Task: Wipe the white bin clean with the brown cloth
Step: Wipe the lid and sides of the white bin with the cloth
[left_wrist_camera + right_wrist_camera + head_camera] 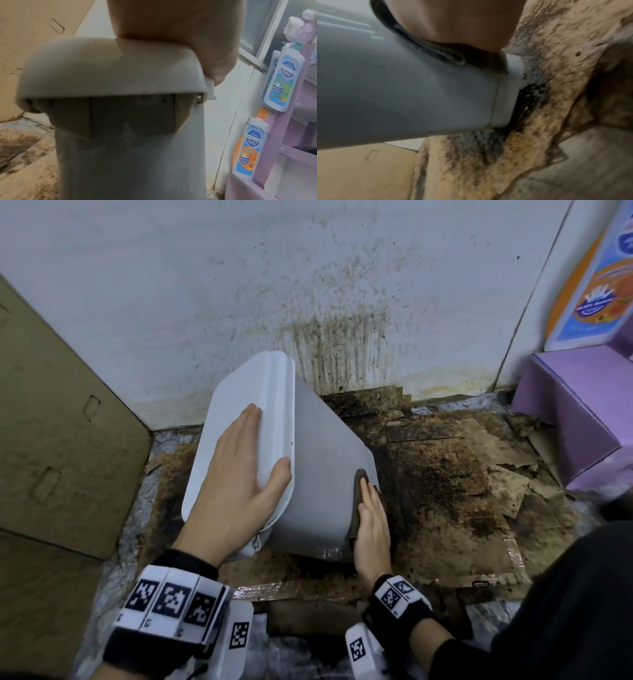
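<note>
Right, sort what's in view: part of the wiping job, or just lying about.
Part of the job:
white bin, tilted
brown cloth
left hand on the lid
right hand pressing the cloth

Lying about:
stained cardboard
purple box
soap bottles

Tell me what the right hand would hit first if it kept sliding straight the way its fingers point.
The right hand presses the brown cloth flat on the tilted white bin, fingers pointing at its base. Straight on, it would probably pass the base rim and meet the stained cardboard; depth is unclear.
</note>
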The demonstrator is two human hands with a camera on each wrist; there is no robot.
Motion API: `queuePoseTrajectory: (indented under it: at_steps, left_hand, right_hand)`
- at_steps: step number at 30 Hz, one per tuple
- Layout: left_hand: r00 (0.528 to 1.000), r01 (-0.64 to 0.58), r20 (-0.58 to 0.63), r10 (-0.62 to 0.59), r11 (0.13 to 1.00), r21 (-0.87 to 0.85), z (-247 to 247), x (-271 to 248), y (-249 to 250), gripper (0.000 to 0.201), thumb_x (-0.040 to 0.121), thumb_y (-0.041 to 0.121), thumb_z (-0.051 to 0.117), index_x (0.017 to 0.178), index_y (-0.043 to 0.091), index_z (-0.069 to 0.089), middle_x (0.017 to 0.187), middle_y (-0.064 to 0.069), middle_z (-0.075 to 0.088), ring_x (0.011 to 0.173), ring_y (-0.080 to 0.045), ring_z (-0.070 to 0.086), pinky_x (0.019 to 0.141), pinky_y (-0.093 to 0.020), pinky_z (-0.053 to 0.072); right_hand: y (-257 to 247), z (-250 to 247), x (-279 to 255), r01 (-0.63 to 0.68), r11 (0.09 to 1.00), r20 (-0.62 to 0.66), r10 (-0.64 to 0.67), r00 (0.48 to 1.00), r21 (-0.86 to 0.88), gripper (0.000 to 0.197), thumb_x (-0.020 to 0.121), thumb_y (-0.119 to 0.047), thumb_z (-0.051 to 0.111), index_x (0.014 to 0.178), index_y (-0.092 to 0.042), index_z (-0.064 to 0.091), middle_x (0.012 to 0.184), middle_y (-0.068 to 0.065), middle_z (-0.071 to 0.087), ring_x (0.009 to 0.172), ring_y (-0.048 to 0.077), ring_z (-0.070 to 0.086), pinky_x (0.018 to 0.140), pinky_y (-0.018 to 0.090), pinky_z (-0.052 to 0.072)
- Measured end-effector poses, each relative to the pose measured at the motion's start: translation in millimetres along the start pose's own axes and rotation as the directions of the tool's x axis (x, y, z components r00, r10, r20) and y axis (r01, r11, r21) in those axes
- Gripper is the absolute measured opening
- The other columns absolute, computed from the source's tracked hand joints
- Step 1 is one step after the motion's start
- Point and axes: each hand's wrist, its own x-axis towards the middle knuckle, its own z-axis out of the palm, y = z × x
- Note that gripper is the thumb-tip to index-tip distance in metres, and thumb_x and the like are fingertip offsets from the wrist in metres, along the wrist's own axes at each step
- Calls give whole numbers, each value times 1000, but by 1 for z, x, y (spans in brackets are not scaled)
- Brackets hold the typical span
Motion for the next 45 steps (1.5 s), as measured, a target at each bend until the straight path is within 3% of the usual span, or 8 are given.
queuePoseTrajectory:
  at_steps: [4,10,15,24,31,36,42,45]
  left_hand:
    - [1000,-9,-3,10,1000,11,0,1,2,77,96,51,39,161,16,15,169,2,15,154,-10,12,121,-23,9]
    - [1000,-4,1,4,1000,3,2,1,3,79,96,52,38,162,16,13,169,3,13,154,-8,10,120,-19,7]
    - [1000,4,2,-4,1000,4,0,-2,1,78,97,52,40,162,17,12,169,5,12,154,-6,9,121,-19,7]
    - [1000,5,-26,-5,1000,-15,0,-3,1,76,97,52,43,161,21,15,168,10,15,153,-3,11,118,-12,6]
    - [999,25,-26,-26,998,-56,-1,-5,6,68,105,51,34,162,23,12,168,11,13,153,-1,8,124,-24,9]
    - [998,19,-56,-22,998,-57,0,-6,5,60,105,35,25,160,11,20,166,-1,18,152,-9,12,119,-11,5]
    - [999,21,-49,-24,998,-65,2,-5,3,56,107,28,28,158,6,23,166,-6,22,151,-12,16,116,-6,5]
    - [996,10,-92,-12,1000,-24,7,0,0,61,101,34,28,156,7,30,163,-11,29,148,-15,19,118,-19,12]
  right_hand:
    - [-32,12,-7,23,999,-10,-22,1000,35,56,97,-40,18,152,-45,26,167,-16,24,152,-5,15,129,34,11]
    - [-95,29,-25,276,959,98,-281,955,60,54,107,-33,20,161,-33,24,169,-17,19,154,-7,8,129,32,7]
    - [-66,14,-16,475,877,164,-459,873,-75,52,110,-32,23,162,-26,24,170,-13,19,158,7,13,128,35,13]
    - [26,-11,4,87,993,49,-83,995,-81,55,104,-46,23,158,-38,22,169,-19,17,154,-5,9,130,38,11]
    - [30,-13,7,-100,995,6,100,995,-8,46,112,-33,33,156,-41,25,170,-11,18,157,7,11,130,38,8]
    - [17,-11,4,-230,965,-55,238,970,123,63,105,-45,49,161,-34,25,166,-7,31,153,18,27,127,45,20]
    - [-26,-1,-3,-172,972,-109,191,976,161,48,109,-26,41,157,-21,40,162,-4,39,150,16,34,122,28,24]
    - [-66,7,-18,-127,968,-114,154,981,219,44,110,-28,39,153,-26,44,152,-7,50,140,15,47,118,30,34]
